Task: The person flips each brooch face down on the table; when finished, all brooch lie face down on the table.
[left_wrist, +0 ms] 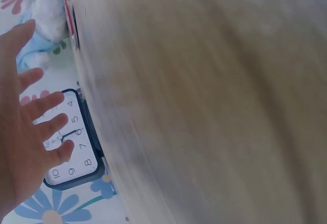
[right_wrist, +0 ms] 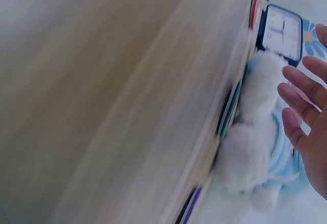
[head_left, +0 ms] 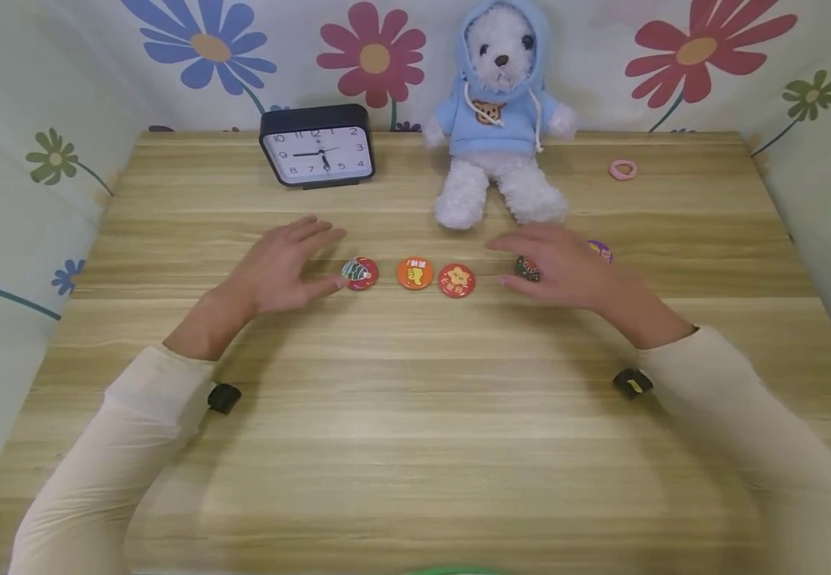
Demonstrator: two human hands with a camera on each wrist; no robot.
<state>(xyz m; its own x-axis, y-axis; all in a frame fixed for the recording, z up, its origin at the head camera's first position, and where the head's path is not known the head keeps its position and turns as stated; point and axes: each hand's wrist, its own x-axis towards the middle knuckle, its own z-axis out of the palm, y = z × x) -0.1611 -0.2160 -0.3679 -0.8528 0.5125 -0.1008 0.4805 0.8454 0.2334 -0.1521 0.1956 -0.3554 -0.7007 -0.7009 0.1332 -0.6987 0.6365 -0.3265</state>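
Note:
My left hand [head_left: 288,267] hovers at the left end of a row of round badges, its fingers spread. Its thumb is nearest a red badge with a tree picture [head_left: 361,273]. Right of that lie an orange thumbs-up badge [head_left: 415,273] and a red star badge [head_left: 456,280]. My right hand [head_left: 556,266] is over a dark green badge [head_left: 527,268], partly hidden by it. Behind that hand a purple badge [head_left: 600,251] peeks out. In the wrist views both hands show loose, extended fingers holding nothing.
A black desk clock [head_left: 317,146] stands at the back left. A plush bear in a blue hoodie [head_left: 498,112] sits against the flowered wall. A pink ring-shaped band [head_left: 623,169] lies at the back right. Something green shows at the table's [head_left: 415,447] front edge.

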